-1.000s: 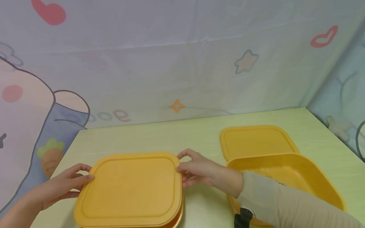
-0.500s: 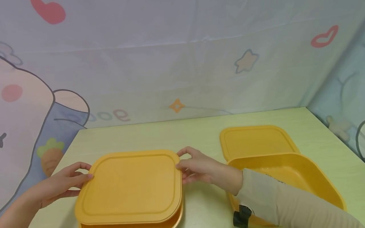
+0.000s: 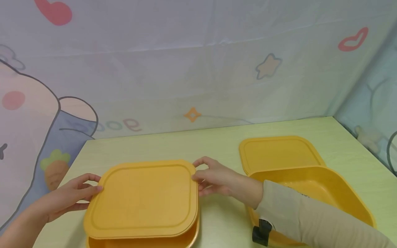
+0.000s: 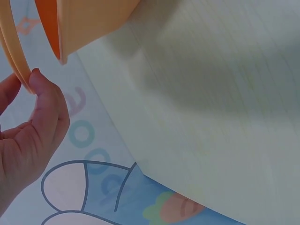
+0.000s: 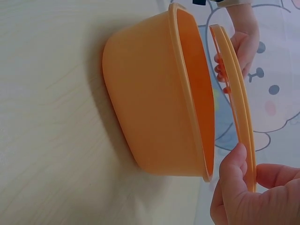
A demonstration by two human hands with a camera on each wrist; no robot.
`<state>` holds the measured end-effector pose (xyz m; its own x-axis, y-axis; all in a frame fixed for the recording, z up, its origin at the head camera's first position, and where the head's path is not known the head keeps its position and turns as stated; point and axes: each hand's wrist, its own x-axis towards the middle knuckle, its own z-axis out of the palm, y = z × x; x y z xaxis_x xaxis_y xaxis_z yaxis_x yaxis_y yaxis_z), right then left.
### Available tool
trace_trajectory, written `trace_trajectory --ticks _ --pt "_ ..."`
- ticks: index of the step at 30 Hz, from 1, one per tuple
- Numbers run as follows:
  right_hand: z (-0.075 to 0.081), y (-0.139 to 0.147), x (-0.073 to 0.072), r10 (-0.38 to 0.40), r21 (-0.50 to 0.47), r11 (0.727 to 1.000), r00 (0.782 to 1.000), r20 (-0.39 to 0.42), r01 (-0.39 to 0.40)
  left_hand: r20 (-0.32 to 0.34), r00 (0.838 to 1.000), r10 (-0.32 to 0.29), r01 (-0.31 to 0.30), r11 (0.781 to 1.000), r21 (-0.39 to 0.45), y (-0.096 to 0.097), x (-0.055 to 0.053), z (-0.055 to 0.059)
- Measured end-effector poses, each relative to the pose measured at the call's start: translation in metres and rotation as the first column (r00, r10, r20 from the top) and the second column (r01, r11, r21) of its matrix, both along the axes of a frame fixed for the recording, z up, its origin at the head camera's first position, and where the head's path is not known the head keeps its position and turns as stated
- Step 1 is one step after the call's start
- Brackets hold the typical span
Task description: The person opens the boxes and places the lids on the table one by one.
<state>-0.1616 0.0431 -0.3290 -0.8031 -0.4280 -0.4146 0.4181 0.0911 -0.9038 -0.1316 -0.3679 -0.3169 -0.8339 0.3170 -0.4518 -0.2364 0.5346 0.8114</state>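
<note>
Both hands pinch a yellow rectangular lid (image 3: 142, 199) by its far corners, thumbs on top and fingers beneath. My left hand (image 3: 69, 196) has the left edge, my right hand (image 3: 217, 179) the right edge. Under the lid stands a yellow plastic box (image 3: 195, 230), most of it hidden in the head view. From the right wrist, the box (image 5: 145, 93) shows its side wall and open mouth, with a gap between its rim and the raised lid (image 5: 236, 89). The left wrist view shows the thumb and a finger on the lid's edge (image 4: 16, 51).
To the right, a second yellow box (image 3: 335, 193) stands without a lid, partly behind my right sleeve (image 3: 310, 210). Another yellow lid (image 3: 279, 153) lies behind it on the pale wooden table (image 3: 155, 148). A printed curtain (image 3: 192, 69) hangs along the table's back edge.
Both hands have raised the lid slightly and shifted it away from me, so more of the box's opening shows at the near side. The other box and lid stay put.
</note>
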Motion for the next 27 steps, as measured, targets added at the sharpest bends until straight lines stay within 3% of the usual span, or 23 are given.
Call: trace_trajectory --ticks 9,27 --pt "0.0 -0.001 -0.005 -0.017 0.015 1.0 1.0 0.002 0.017 -0.025 1.0 -0.004 0.003 1.0 -0.021 0.005 -0.001 0.005" --pt "0.003 -0.002 -0.011 -0.018 0.019 1.0 1.0 -0.009 0.018 -0.049 0.999 0.016 -0.017 1.0 -0.018 0.003 -0.004 0.005"
